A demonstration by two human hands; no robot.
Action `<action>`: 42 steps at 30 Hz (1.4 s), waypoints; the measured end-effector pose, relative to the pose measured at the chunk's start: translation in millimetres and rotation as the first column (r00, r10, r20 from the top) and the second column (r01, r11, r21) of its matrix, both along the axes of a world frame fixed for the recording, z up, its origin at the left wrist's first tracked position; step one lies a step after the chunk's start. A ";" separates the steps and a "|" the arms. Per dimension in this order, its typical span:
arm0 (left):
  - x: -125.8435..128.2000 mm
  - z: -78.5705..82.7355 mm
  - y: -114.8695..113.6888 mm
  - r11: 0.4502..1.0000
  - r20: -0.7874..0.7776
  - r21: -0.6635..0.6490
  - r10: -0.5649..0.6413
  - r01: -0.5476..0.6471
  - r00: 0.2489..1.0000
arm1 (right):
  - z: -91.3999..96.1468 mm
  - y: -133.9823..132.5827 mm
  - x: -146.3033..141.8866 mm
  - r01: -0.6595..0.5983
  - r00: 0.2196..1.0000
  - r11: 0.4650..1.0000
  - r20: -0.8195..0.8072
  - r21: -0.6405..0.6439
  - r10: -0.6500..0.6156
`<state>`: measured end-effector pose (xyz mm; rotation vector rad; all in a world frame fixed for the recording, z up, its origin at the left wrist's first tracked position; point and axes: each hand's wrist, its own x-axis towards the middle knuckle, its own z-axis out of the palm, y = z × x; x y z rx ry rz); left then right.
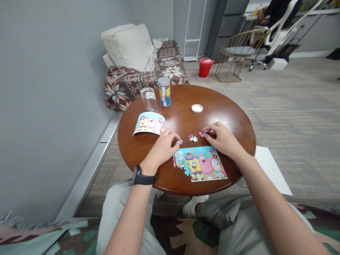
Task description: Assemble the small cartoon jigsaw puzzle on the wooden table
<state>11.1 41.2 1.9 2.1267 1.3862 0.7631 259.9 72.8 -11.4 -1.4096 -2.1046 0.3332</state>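
Note:
A cartoon jigsaw puzzle (204, 164) lies flat near the table's front edge, its lower left corner ending in a jagged outline. Just above its top left corner, my left hand (166, 147) pinches a small puzzle piece (180, 141) between thumb and fingers. My right hand (221, 138) is over the puzzle's top right side, with its fingertips closed on another piece (202, 134) in red and blue. Between the two hands, loose pieces (193, 138) rest on the wood. Left of my left hand stands a curved picture card (149, 122) with the same cartoon figures.
On the round brown table (180, 115) are a tin (164, 92) with a silver lid, a clear container (149, 100) and a round white lid (197, 108). Beyond are a covered sofa (170, 63), a red bin (205, 67), a gold chair (239, 51) and a seated person (281, 12).

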 end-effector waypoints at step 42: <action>-1.1 4.6 -0.6 1.000 0.095 -0.014 -0.005 0.006 0.995 | 8.9 -13.7 -12.2 -0.051 0.997 0.996 0.061 0.075 0.047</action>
